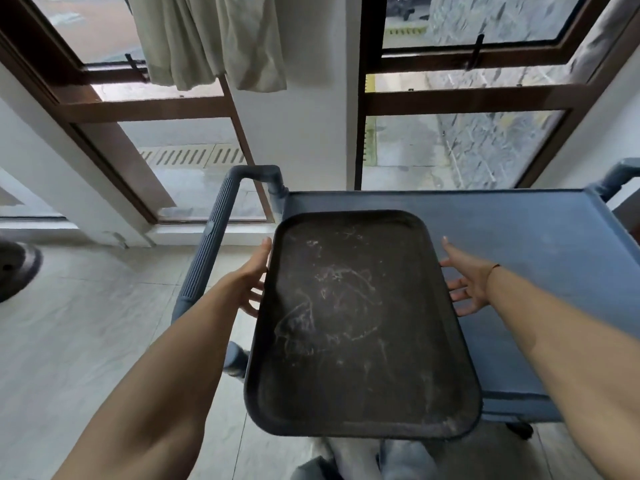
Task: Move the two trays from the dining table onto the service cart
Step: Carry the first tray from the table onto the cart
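One dark, scratched rectangular tray [353,323] is in view, lengthwise over the left part of the blue service cart's top [519,237]. Its near end sticks out past the cart's front edge. My left hand [252,275] is at the tray's left rim, thumb along the edge and fingers under it. My right hand [467,278] is at the right rim with spread fingers reaching beneath the tray. No second tray and no dining table are visible.
The cart's ribbed grey handle [211,244] runs along its left side, and another handle [620,174] is at the far right. Brown-framed windows and a pale curtain [207,39] stand behind the cart. A dark round object [17,268] lies on the tiled floor at left.
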### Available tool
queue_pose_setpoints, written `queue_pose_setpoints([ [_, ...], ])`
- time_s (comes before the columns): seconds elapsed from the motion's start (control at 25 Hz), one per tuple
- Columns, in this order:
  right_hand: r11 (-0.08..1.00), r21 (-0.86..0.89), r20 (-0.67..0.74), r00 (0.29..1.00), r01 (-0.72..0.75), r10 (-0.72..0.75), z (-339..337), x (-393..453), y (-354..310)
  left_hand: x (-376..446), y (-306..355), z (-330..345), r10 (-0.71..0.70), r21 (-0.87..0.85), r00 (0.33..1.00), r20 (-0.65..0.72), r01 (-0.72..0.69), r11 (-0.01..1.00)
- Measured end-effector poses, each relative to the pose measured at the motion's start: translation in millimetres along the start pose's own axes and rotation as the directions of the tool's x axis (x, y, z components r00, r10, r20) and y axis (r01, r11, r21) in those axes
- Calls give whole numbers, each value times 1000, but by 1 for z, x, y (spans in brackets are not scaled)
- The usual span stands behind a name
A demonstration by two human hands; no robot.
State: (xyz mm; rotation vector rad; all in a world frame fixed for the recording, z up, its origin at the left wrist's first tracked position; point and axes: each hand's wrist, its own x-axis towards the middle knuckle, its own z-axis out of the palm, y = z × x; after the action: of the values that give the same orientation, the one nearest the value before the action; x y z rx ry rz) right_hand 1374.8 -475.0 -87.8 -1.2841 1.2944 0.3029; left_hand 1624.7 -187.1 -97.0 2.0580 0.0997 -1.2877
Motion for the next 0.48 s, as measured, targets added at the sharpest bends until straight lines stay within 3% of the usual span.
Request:
queue_pose_setpoints([
  [0.48,995,63,-75,993,-82,87,21,12,30,24,-12,8,-16,108,999,43,11,994],
])
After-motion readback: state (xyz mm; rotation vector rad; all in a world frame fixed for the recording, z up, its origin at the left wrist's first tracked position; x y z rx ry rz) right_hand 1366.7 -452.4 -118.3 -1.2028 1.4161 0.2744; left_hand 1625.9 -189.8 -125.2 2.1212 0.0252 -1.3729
